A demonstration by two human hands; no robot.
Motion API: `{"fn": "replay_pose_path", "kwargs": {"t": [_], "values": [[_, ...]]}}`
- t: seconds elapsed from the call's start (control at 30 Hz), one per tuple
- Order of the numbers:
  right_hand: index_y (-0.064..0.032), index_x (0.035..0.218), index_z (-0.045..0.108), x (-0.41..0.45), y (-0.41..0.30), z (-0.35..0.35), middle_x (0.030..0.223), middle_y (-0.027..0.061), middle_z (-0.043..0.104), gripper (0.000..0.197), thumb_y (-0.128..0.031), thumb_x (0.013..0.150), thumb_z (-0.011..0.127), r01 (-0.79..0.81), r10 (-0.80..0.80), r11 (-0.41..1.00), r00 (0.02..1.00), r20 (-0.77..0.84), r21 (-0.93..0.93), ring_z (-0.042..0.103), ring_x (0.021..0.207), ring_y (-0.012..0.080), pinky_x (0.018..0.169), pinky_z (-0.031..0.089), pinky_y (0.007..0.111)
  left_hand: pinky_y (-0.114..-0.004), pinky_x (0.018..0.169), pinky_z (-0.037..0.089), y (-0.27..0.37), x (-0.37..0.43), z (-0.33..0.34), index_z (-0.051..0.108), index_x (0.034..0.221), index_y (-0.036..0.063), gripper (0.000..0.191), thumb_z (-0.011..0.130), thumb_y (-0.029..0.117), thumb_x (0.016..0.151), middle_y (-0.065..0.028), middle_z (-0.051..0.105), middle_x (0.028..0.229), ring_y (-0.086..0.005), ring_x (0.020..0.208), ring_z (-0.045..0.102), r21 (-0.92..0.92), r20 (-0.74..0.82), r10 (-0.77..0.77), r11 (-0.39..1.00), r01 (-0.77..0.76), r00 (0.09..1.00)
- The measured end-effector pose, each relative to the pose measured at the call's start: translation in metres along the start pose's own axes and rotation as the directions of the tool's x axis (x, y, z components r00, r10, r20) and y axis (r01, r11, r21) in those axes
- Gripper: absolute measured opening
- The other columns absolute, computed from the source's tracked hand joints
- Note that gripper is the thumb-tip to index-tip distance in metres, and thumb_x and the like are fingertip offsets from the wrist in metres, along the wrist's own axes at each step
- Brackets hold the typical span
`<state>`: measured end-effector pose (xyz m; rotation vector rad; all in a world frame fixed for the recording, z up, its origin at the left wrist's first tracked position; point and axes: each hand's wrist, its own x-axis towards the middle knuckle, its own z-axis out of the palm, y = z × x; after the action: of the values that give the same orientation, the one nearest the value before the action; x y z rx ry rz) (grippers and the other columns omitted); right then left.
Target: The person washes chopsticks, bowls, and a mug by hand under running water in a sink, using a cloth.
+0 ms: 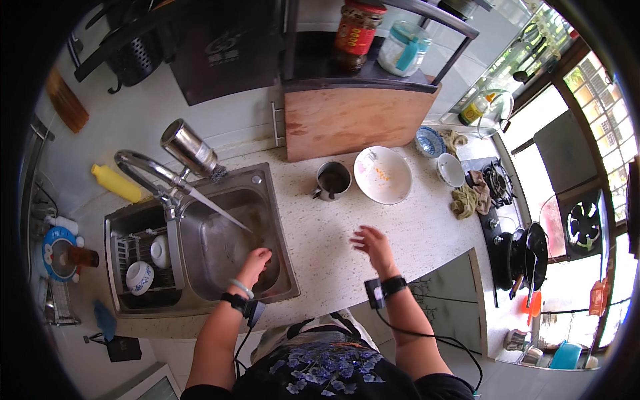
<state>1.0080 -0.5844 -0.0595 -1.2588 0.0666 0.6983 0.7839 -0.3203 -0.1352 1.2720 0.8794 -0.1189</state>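
Observation:
My left hand point(256, 264) is over the right basin of the steel sink point(215, 260), its fingers curled together; whether something small is between them cannot be told. Water runs from the chrome faucet point(145, 167) into that basin, landing just above the hand. Over the speckled countertop point(325, 260) my right hand point(374, 247) hovers with fingers apart and nothing in it. Beyond it stand a white bowl point(370, 187) with small orange bits inside and a metal mug point(334, 181) holding a dark utensil.
A wooden cutting board point(350, 120) leans at the back under a shelf. Small bowls point(450, 170) and crumpled cloths point(465, 201) lie near the gas stove point(495, 225) at right. White bowls point(140, 277) sit in the left basin's rack. A yellow bottle point(116, 183) lies behind the sink.

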Motion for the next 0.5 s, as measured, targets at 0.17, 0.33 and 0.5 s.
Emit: {"fn": "replay_pose_path", "kwargs": {"t": [0.17, 0.33, 0.5], "values": [[0.0065, 0.115, 0.037, 0.061, -0.039, -0.046, 0.104, 0.0191, 0.053, 0.033, -0.013, 0.089, 0.043, 0.067, -0.059, 0.956, 0.998, -0.034, 0.286, 0.056, 0.097, 0.0328, 0.084, 0.048, 0.043, -0.026, 0.068, 0.042, 0.032, -0.035, 0.025, 0.055, 0.105, 0.0074, 0.026, 0.053, 0.025, 0.086, -0.0009, 0.058, 0.101, -0.0119, 0.085, 0.055, -0.143, -0.044, 0.068, 0.987, -0.073, 0.997], [0.0079, 0.116, 0.035, 0.097, -0.055, -0.064, 0.112, 0.0215, 0.049, 0.033, -0.009, 0.088, 0.04, 0.062, -0.069, 0.959, 0.997, 0.016, 0.276, 0.053, 0.099, 0.0349, 0.087, 0.046, 0.047, -0.03, 0.074, 0.047, 0.058, -0.053, 0.06, 0.052, 0.106, 0.0023, 0.025, 0.05, 0.021, 0.088, -0.0073, 0.056, 0.103, -0.0181, 0.09, 0.057, -0.248, -0.037, 0.113, 0.962, -0.119, 0.993], [0.015, 0.111, 0.036, 0.099, -0.071, -0.067, 0.108, 0.0247, 0.05, 0.034, 0.0, 0.082, 0.036, 0.086, -0.095, 0.96, 0.995, 0.024, 0.267, 0.055, 0.096, 0.0363, 0.085, 0.048, 0.045, -0.028, 0.073, 0.046, 0.079, -0.049, 0.096, 0.054, 0.105, 0.0021, 0.025, 0.048, 0.021, 0.089, -0.0069, 0.057, 0.102, -0.0166, 0.089, 0.057, -0.245, -0.035, 0.12, 0.962, -0.125, 0.992]]}}
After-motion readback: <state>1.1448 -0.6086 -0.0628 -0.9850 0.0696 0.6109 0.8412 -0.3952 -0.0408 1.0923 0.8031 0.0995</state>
